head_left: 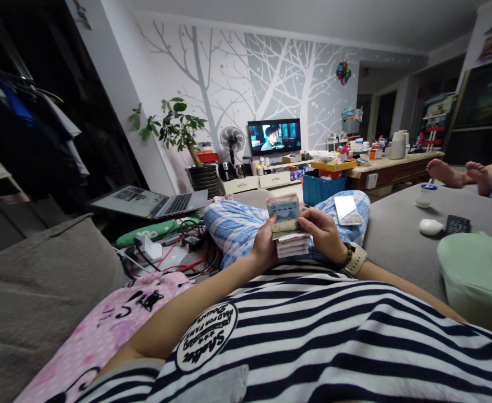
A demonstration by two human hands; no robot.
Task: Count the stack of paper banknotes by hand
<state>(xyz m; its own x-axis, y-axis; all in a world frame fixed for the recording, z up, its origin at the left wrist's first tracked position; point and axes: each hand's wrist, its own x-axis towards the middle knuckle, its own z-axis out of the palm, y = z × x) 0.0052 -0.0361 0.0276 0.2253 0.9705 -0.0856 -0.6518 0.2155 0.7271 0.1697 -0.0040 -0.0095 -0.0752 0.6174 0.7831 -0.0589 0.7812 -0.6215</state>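
Note:
A stack of banknotes (285, 210) stands fanned between my two hands above my lap, a bluish note facing me and pinkish edges behind it. My left hand (265, 239) grips the stack by its left side, thumb on the front. From the right, my right hand (322, 232) pinches the edge of a yellowish note at the front, thumb and fingers together. Just below, a pile of folded white bundles (293, 246) lies near my lap; what they are I cannot make out. A watch with a pale strap (357, 258) circles my right wrist.
A phone (347, 210) rests on my right knee. To the left are an open laptop (149, 202) and tangled cables (195, 254). On the sofa at right lie a white mouse (431, 226), a cup (426, 196), a green neck pillow (468, 268) and another person's feet (451, 172).

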